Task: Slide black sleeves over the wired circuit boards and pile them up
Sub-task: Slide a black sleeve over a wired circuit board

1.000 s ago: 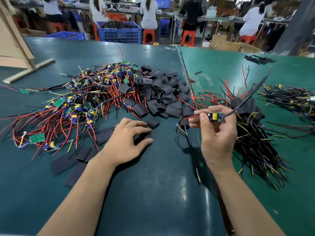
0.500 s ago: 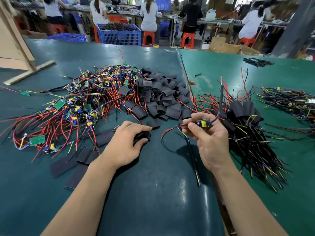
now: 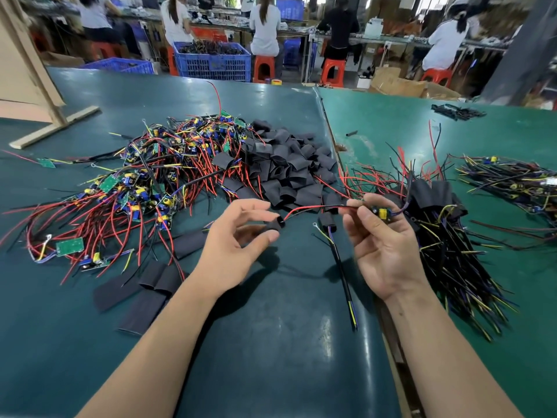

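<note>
Pinching a sleeve (image 3: 273,226) in my left hand (image 3: 238,245), I face its mouth right. My right hand (image 3: 382,242) grips the board (image 3: 380,213), wires running left toward the sleeve.

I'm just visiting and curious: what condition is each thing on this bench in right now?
Left hand: pinches a black sleeve, wire tips just entering it.
Right hand: holds a bare circuit board, not yet sleeved.
Loose sleeves: heaped, empty.
Unsleeved boards: tangled pile, left.
Sleeved boards: piled, right.
</note>
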Demonstrator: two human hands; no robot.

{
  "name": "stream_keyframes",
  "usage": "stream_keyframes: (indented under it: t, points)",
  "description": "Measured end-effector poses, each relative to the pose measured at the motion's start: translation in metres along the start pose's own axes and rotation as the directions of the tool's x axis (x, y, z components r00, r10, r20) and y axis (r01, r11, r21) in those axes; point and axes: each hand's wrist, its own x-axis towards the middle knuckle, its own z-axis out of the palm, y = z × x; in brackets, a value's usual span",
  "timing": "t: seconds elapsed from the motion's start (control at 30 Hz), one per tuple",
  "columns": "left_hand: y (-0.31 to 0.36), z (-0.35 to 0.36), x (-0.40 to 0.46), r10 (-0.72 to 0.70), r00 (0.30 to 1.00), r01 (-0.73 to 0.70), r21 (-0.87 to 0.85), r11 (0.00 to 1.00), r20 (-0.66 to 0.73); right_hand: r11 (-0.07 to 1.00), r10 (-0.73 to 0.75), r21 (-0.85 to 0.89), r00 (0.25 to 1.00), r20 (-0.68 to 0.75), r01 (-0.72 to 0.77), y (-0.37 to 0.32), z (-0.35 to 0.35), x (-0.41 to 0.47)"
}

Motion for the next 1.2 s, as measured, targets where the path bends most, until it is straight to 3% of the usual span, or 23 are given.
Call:
stream_keyframes:
  t: [0.4,0.67,0.93,1.2]
  points:
    - [0.003,-0.001,-0.001,-0.032,0.994,0.04,-0.079,0.996,0.103,0.985,-0.004,-0.169,0.994,-0.11,-0.015,0.01,-0.003,0.004]
    - [0.003,-0.001,-0.002,-0.075,0.986,0.082,-0.043,0.996,0.15,0.995,0.041,-0.074,0.968,-0.249,-0.062,0.01,-0.001,0.004]
    - [0.002,0.0,-0.001,-0.083,0.994,0.084,-0.015,0.996,0.069,0.995,0.097,-0.005,0.969,-0.228,-0.101,0.0,0.0,0.002]
    - [0.004,-0.002,-0.003,-0.081,0.986,0.088,-0.041,0.995,0.144,0.987,0.084,-0.107,0.961,-0.262,-0.116,0.01,0.004,0.002]
